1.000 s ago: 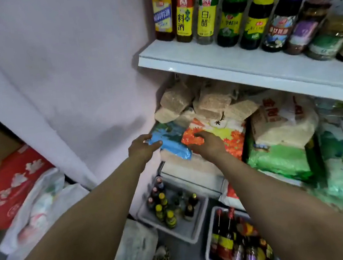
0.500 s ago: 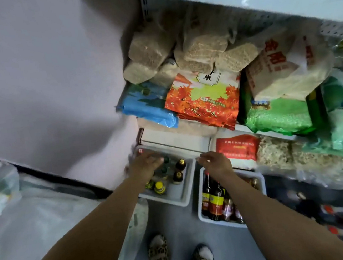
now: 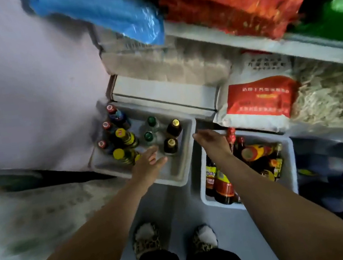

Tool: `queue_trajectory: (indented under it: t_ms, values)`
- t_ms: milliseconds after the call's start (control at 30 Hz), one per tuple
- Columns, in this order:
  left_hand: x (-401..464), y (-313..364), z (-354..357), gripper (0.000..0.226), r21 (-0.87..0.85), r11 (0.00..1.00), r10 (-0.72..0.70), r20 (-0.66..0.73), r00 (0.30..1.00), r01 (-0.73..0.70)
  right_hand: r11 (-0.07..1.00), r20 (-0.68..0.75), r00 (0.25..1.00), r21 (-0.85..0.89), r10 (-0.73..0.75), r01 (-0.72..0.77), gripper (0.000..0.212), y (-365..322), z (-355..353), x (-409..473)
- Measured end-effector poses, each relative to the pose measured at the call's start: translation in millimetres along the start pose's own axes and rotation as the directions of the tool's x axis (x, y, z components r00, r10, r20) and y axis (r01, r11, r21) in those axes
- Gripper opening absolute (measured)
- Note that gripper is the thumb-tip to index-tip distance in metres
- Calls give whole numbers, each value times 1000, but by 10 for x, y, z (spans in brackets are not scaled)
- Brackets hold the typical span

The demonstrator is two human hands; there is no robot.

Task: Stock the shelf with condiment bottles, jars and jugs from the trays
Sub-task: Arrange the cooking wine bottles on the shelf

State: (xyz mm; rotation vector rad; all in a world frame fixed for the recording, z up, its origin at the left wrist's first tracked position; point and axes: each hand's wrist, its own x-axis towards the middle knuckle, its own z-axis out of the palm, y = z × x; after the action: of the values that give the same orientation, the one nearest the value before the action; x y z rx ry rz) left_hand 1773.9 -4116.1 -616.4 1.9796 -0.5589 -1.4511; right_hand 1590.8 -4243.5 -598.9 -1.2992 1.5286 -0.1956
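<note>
Now both hands are empty, fingers spread: left hand [image 3: 151, 161] over the grey plastic tray [image 3: 180, 173], right hand [image 3: 211, 141] beside it. Crowded upright small bottles [image 3: 123, 136] may topple if bumped.

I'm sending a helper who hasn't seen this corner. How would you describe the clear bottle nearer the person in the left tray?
Find the two grey trays on the floor below the shelves and take the left tray, where the left hand reaches in. Among its dark bottles stand two clear ones with green caps. Yours is the nearer clear bottle, just left of the brown bottle with a gold cap.
</note>
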Motion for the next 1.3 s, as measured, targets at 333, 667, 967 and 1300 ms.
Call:
queue_trajectory:
  t_ms: [333,667,967,1300]
  values:
    - [1390,-838,537,55,-42,951,309,43,950,-307,928,141,936,243,-323,284,51,917,776,1484]
    - [1678,-1063,644,48,-141,918,375,5,927,-371,858,34,928,395,-370,328,42,968,1077,1697]
    - [1731,-1084,640,36,-179,907,390,16,921,-382,844,79,903,398,-422,359,37,970,1128,1734]
    - [1696,-1028,636,27,-222,899,386,-4,923,-377,779,-37,928,533,-370,331,37,1030,1026,1731]
